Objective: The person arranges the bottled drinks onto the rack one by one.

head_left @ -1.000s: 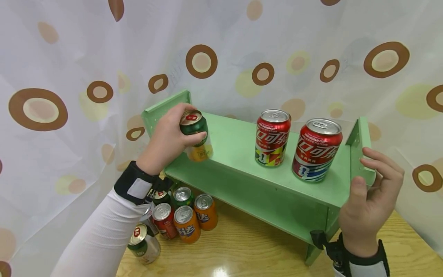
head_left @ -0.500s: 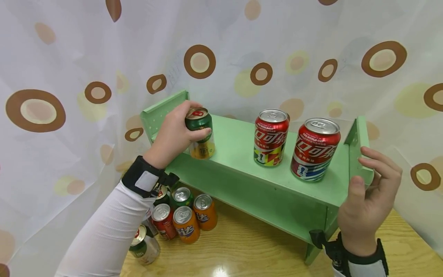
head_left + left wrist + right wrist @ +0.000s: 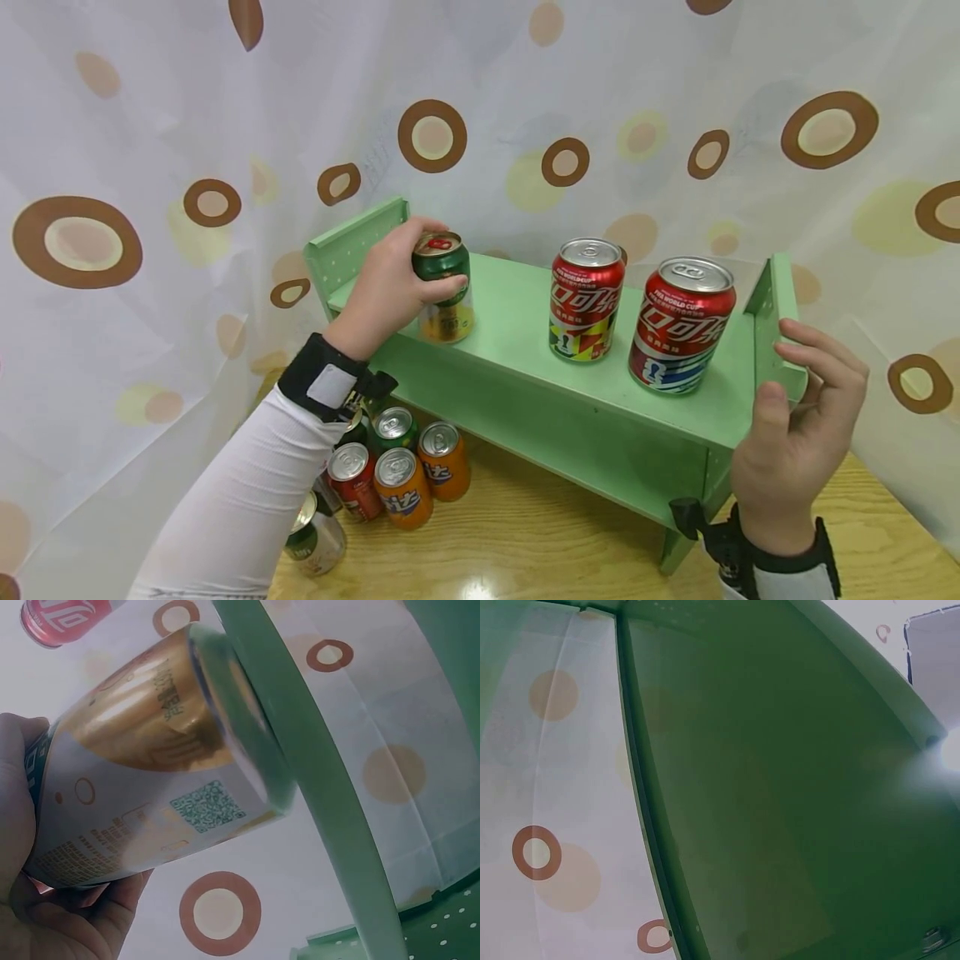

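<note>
One pale sheet (image 3: 495, 67) printed with brown rings spans the top of the frame, and a wooden table (image 3: 547, 533) shows along the bottom. On it stands a green shelf (image 3: 510, 304), slanting from centre left to lower right. At the far right, the right hand (image 3: 798, 433) rests against the end panel (image 3: 778, 300), fingers loosely spread and thumb apart, seemingly to steady it. Left of centre, the left hand (image 3: 386, 287) holds a green-and-gold can (image 3: 447, 317) round its upper part, thumb across the front, so these fingers are narrowed to its width. That can is upright at the front edge of the upper board; the left wrist view shows its base against the board's edge, but I cannot tell whether it bears fully there. Two red cans (image 3: 587, 304) (image 3: 682, 325) stand right of centre on the same board, apart from each other, while more cans (image 3: 403, 492) cluster at lower left on the table. Smallest is the red pull tab (image 3: 440, 243) on the held can. My reading is that setting this can down is the step in hand; the next move calls for a slight push back from the edge, then a level release.
</note>
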Action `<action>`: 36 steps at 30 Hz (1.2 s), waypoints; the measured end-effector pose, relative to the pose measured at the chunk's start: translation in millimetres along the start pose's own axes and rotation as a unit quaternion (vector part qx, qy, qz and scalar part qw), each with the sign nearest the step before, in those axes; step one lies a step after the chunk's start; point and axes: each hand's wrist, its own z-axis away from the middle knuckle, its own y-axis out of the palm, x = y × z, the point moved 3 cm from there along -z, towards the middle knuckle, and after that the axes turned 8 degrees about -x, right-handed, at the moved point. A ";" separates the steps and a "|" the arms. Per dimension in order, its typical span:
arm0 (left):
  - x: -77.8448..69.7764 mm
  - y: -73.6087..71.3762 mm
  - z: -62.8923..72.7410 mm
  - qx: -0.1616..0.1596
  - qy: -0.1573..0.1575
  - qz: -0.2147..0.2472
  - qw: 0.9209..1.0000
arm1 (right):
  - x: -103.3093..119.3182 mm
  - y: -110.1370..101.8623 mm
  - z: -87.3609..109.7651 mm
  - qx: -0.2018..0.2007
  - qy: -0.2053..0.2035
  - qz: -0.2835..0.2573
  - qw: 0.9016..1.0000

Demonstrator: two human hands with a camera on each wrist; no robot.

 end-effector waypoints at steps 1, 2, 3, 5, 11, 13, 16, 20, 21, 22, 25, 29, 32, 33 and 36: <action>0.0 0.9 -0.6 0.001 -0.001 0.001 1.000 | 0.0 0.2 0.0 0.000 -0.001 0.001 1.000; -0.2 1.8 -1.2 0.000 -0.001 0.001 1.000 | -0.1 0.3 -0.1 0.001 -0.001 0.002 1.000; -0.5 2.7 -1.8 0.001 0.000 0.002 1.000 | -0.1 0.3 -0.1 0.001 -0.002 0.004 1.000; -0.6 5.0 -3.0 0.000 0.003 0.004 1.000 | -0.2 0.2 -0.2 0.002 -0.003 0.007 1.000; -1.7 12.3 -5.9 0.000 0.009 0.012 1.000 | -1.1 -1.3 -0.2 0.005 0.001 0.009 1.000; -2.2 14.4 -6.6 0.000 0.008 0.016 1.000 | -1.1 -1.7 -0.1 0.006 0.002 0.008 1.000; -3.1 16.6 -6.6 -0.004 0.003 0.023 1.000 | -0.9 -1.6 -0.1 0.004 0.002 0.003 1.000; -2.4 18.1 -4.2 -0.013 -0.018 0.027 0.999 | -1.0 -0.7 0.0 0.002 0.002 -0.005 1.000; -1.7 18.4 -3.3 -0.015 -0.026 0.029 0.999 | -1.0 -0.6 0.1 0.003 0.002 -0.006 1.000; -0.9 18.8 -2.0 -0.018 -0.034 0.034 0.999 | -1.0 -0.7 0.4 0.005 0.002 -0.006 1.000; 1.6 20.1 2.3 -0.023 -0.056 0.050 0.997 | -1.4 -1.0 1.1 0.007 0.003 -0.007 1.000; 5.3 22.5 8.5 -0.031 -0.082 0.067 0.994 | -2.1 -1.2 1.5 0.008 0.003 -0.010 1.000; 5.5 24.2 13.6 -0.037 -0.095 0.071 0.992 | -2.2 -1.5 1.1 0.010 0.003 -0.008 1.000; 5.1 24.7 15.5 -0.038 -0.100 0.072 0.992 | -2.2 -1.6 0.8 0.010 0.003 -0.007 1.000; 3.0 26.9 20.5 -0.037 -0.113 0.074 0.990 | -2.0 -2.3 0.2 0.010 0.004 -0.003 1.000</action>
